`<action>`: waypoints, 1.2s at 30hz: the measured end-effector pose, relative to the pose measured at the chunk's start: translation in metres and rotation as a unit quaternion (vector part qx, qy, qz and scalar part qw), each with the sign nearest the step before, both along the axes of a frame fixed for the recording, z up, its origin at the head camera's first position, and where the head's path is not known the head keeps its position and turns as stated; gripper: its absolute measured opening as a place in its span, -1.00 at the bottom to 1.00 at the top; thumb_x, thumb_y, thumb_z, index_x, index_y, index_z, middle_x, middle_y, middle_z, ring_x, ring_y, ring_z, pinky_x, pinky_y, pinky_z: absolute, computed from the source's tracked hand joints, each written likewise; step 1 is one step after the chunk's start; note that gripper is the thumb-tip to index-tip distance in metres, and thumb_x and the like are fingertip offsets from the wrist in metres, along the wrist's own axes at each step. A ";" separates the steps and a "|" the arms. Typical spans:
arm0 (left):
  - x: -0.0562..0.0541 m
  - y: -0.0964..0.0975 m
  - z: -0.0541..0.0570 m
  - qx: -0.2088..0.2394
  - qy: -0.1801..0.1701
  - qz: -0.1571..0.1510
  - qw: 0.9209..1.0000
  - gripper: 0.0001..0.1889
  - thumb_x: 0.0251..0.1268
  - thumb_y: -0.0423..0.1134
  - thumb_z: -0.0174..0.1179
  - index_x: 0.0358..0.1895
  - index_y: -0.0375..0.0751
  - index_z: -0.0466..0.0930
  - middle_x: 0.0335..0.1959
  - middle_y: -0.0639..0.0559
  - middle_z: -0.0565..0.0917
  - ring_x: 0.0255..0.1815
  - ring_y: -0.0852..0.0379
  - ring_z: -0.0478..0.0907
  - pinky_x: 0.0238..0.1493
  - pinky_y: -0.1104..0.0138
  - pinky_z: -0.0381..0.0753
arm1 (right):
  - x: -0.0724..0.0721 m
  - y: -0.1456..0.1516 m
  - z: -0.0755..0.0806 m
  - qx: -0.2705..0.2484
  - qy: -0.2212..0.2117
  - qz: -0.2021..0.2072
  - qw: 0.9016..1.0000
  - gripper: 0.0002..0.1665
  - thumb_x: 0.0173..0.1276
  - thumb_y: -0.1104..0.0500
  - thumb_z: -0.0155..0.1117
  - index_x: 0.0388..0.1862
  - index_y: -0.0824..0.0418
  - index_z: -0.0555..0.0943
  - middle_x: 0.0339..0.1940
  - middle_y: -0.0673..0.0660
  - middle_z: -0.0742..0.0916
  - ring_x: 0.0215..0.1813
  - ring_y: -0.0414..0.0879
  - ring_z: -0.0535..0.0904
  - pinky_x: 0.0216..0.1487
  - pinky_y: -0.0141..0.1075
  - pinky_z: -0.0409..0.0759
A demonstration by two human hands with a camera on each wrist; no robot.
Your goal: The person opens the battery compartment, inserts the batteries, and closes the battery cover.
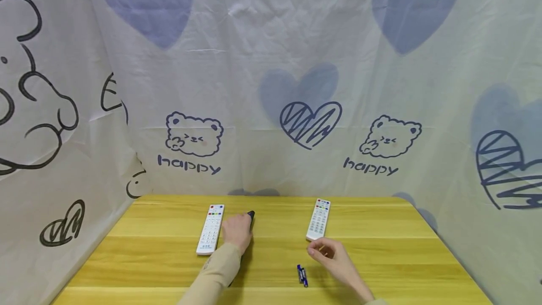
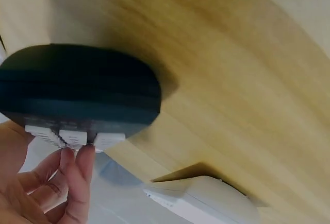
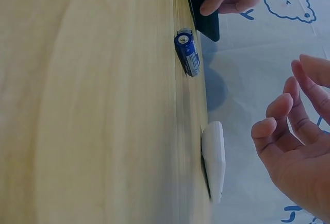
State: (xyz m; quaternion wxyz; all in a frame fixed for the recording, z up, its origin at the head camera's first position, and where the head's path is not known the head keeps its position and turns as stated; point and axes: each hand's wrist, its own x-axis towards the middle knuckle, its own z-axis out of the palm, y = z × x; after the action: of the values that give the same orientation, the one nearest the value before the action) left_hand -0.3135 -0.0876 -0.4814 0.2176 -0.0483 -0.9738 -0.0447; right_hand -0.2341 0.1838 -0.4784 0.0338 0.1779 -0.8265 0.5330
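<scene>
My left hand (image 1: pixel 237 230) grips a black remote control (image 1: pixel 251 214) near the table's left middle. Most of that remote is hidden under the hand in the head view. Its rounded end and white buttons (image 2: pixel 73 137) fill the left wrist view, fingertips right at the buttons. Between the hands lie blue batteries (image 1: pixel 302 276), side by side. My right hand (image 1: pixel 336 261) hovers to their right with fingers loosely bent and nothing between them. Just beyond its fingertips lies a white remote control (image 1: pixel 318 220), buttons up.
A second white remote control (image 1: pixel 210 229) lies left of my left hand, close to the forearm. The wooden table (image 1: pixel 139 244) ends at a printed white cloth (image 1: pixel 262 164) behind it, with more cloth along both sides.
</scene>
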 end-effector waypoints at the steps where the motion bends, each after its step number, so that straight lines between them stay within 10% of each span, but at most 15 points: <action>1: 0.000 0.001 -0.001 -0.004 0.001 -0.004 1.000 -0.71 -0.04 -0.15 0.56 -0.36 -0.24 0.68 -0.52 -0.14 0.71 -0.54 -0.11 0.64 -0.62 0.12 0.60 | 0.000 0.000 0.000 0.000 -0.001 0.001 1.000 -0.74 0.43 0.16 0.30 -0.13 0.37 0.67 -0.27 0.20 0.74 -0.41 -0.38 0.50 -0.38 -0.50 0.51; 22: 0.021 -0.008 -0.003 0.022 0.033 -0.110 0.993 -0.63 0.21 -0.21 0.38 -0.70 -0.23 0.53 -0.63 -0.16 0.64 -0.54 -0.11 0.59 -0.59 0.12 0.61 | 0.002 0.014 -0.002 0.008 -0.003 -0.015 1.000 -0.73 0.43 0.15 0.30 -0.08 0.36 0.68 -0.22 0.21 0.74 -0.37 -0.40 0.52 -0.33 -0.50 0.55; 36: 0.025 0.004 -0.010 -0.048 -0.030 -0.027 0.998 -0.58 0.28 -0.03 0.31 -0.24 -0.45 0.73 -0.10 -0.33 0.71 -0.08 -0.19 0.61 0.05 0.08 0.64 | 0.002 0.020 -0.002 0.002 0.001 -0.036 0.999 -0.73 0.42 0.19 0.30 -0.08 0.40 0.67 -0.22 0.20 0.74 -0.35 -0.39 0.52 -0.30 -0.49 0.55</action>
State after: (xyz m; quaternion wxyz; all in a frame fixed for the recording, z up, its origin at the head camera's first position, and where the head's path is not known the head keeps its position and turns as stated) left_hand -0.2886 -0.0832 -0.4910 0.1844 -0.0839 -0.9793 -0.0052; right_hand -0.2324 0.2034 -0.4803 0.0536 0.1490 -0.8332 0.5299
